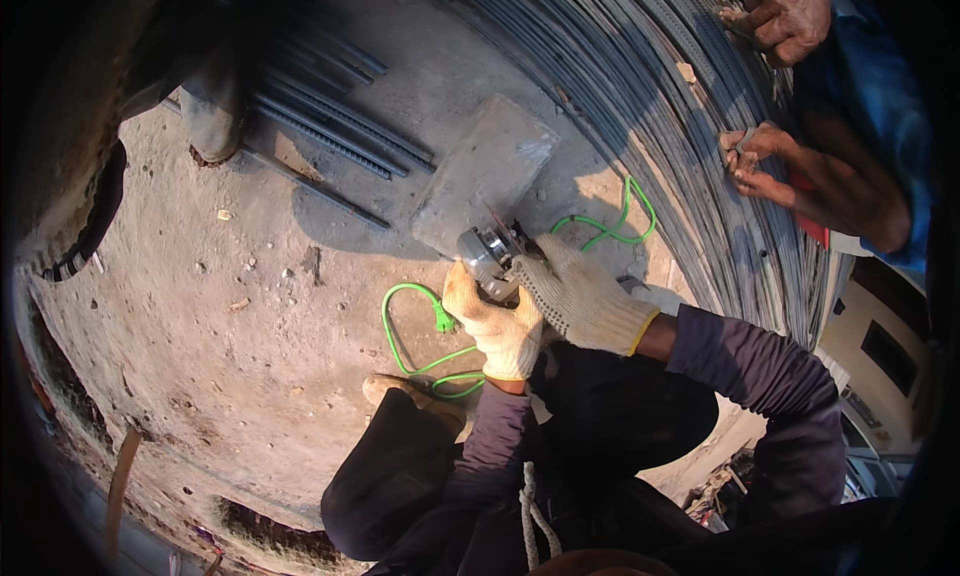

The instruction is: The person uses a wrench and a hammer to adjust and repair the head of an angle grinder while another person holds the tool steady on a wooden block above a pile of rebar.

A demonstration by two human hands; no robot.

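Observation:
Both my hands wear cream knitted work gloves. My left hand [497, 326] and my right hand [583, 296] are closed together around a small angle grinder [488, 251] with a round metal head. The grinder sits at the near edge of a flat grey stone block [490, 166] lying on the dusty concrete ground. A bright green cable [405, 321] loops from the grinder past my knee, and another stretch of it curls beside the block toward the steel rods.
A long bundle of ribbed steel rods [660, 106] sweeps across the upper right. Another person's hand [790, 16] and bare foot [760, 161] rest on it. Short rods [330, 126] lie at the upper left beside a boot [215, 111]. Pebbles dot the concrete [230, 306].

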